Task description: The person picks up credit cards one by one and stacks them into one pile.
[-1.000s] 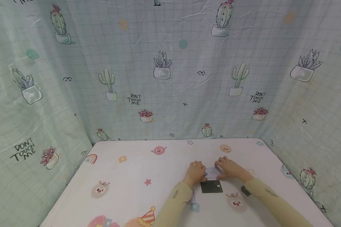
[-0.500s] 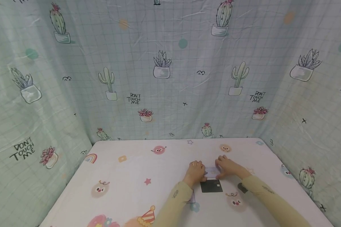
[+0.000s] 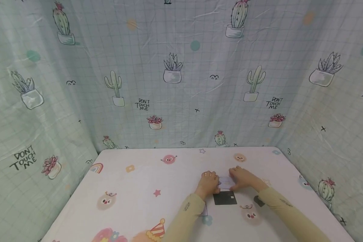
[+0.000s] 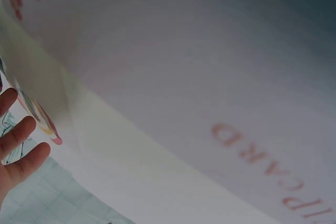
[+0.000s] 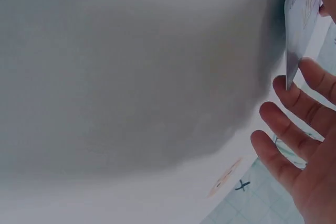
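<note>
A pale purple card (image 3: 226, 183) lies between my two hands, near the right of the table in the head view. My left hand (image 3: 209, 183) holds its left end, which the fingers cover; a small dark patch shows beside them. My right hand (image 3: 243, 177) grips the opposite end, and in the right wrist view the card (image 5: 300, 24) stands edge-on at the fingertips. Just in front of both hands is a black card (image 3: 225, 198) with a pale chip. Partly under the left forearm lies another card (image 3: 204, 211); red "CARD" lettering fills part of the left wrist view.
The white table (image 3: 133, 188) is printed with faces, stars and flowers. A dark wrist-worn object (image 3: 258, 201) hangs under the right sleeve. Behind and at both sides hangs a cactus-print curtain (image 3: 181, 94).
Both hands stay almost where they were, around the pale purple card. The right forearm has shifted slightly to the left, and the card's visible face has tilted a little.
</note>
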`<state>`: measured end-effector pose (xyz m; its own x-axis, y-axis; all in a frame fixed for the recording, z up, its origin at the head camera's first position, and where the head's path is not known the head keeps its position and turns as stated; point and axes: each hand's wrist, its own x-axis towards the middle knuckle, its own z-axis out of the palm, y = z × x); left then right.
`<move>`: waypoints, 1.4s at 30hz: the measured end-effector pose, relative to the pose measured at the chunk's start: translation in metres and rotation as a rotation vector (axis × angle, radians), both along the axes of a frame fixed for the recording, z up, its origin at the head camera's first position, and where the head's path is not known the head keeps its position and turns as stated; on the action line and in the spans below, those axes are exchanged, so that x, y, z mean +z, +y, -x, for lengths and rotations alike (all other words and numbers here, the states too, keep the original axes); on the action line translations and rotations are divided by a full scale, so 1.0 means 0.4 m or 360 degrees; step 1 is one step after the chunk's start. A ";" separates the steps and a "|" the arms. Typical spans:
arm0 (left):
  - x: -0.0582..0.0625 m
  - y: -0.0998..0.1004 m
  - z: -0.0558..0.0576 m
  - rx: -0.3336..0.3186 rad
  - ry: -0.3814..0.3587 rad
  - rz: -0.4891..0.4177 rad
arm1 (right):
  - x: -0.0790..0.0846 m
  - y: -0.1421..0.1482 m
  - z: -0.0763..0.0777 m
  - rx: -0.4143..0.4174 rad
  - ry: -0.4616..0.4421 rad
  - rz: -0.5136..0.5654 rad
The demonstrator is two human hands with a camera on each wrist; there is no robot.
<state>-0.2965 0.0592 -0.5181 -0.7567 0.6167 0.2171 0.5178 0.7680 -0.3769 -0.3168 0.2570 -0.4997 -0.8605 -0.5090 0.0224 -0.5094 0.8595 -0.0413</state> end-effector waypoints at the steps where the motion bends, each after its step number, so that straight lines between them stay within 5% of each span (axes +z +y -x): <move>1: 0.000 0.000 0.000 -0.0003 0.0003 0.0003 | 0.001 -0.002 -0.001 -0.0004 -0.0005 0.0003; 9: 0.002 0.003 0.002 0.0001 0.0015 0.0035 | -0.007 -0.006 -0.010 -0.0002 0.0112 -0.0012; 17: 0.000 0.008 0.000 -0.0018 0.0128 0.0093 | -0.010 -0.010 -0.031 0.0206 0.0353 0.0020; 30: -0.005 0.010 0.000 -0.0005 0.0151 0.0099 | -0.027 -0.014 -0.030 0.0184 0.0422 -0.0040; 42: -0.008 0.013 0.001 -0.0008 0.0187 0.0146 | -0.020 -0.009 -0.042 0.0095 0.0307 -0.0029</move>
<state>-0.2970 0.0643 -0.5214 -0.7262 0.6418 0.2465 0.4697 0.7249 -0.5039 -0.3001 0.2532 -0.5079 -0.8094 -0.5608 0.1744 -0.5564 0.8273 0.0775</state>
